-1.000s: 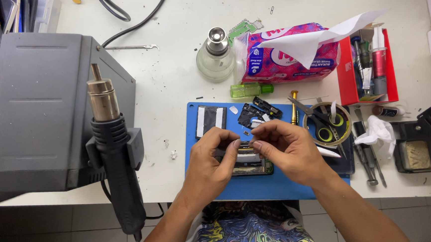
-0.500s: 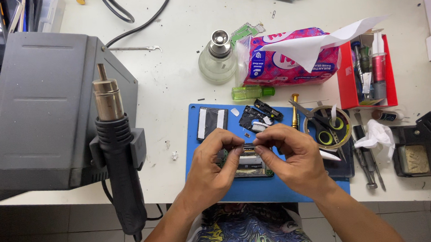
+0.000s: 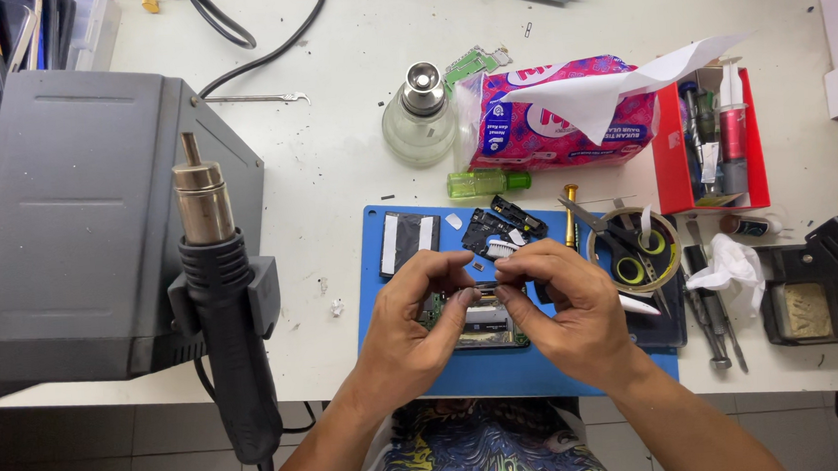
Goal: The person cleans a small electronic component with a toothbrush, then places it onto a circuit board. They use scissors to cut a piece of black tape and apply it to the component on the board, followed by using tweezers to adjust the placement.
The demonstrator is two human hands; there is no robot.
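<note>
Head view looked down on a white, speckled bench (image 3: 338, 173) where a smooth blue rubbery mat (image 3: 377, 335) lay flat. On the mat sat a small green circuit board (image 3: 478, 321), rectangular, with dark chips and a pale metal shield, partly hidden under the fingers. The left hand (image 3: 415, 328) and the right hand (image 3: 564, 309) met above the board, fingertips pinched together on a tiny dark part I could not make out. Left of the mat stood a boxy grey station (image 3: 69, 218) with a black, metal-nosed hot-air wand (image 3: 220, 306) holstered on its side. Behind the mat stood a round glass bottle (image 3: 418, 121) and a crinkly pink tissue pack (image 3: 557, 120). Compared with half a second earlier, both hands kept the same pinch over the board, and nothing on the bench had shifted.
</note>
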